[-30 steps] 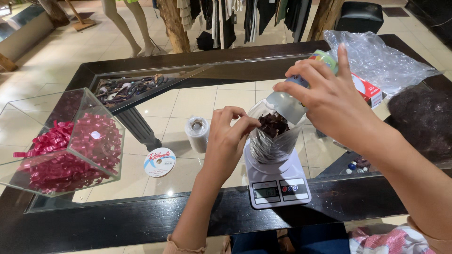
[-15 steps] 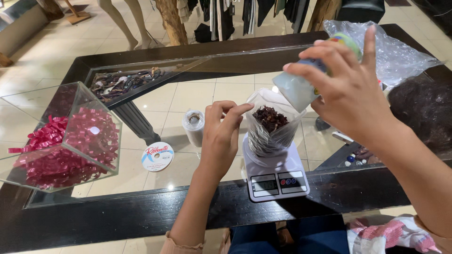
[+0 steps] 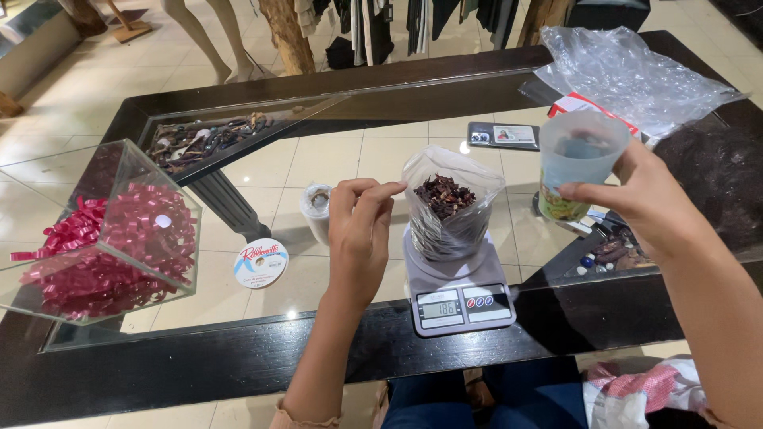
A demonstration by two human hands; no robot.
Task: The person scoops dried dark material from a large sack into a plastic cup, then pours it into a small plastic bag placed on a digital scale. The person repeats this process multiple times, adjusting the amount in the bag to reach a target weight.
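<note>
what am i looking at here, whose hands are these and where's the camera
The camera sits on a person's head and looks down, so both hands are that person's own. They work at a glass-topped table with a dark frame. The left hand pinches the rim of a clear bag of dark dried petals, which stands on a small kitchen scale. The right hand holds a translucent plastic cup upright beside the bag. Also on the table: a clear box of pink ribbon bows, a ribbon spool and crumpled plastic wrap.

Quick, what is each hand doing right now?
Left hand: fingers pinched on the rim of the clear bag.
Right hand: closed around the plastic cup.
</note>
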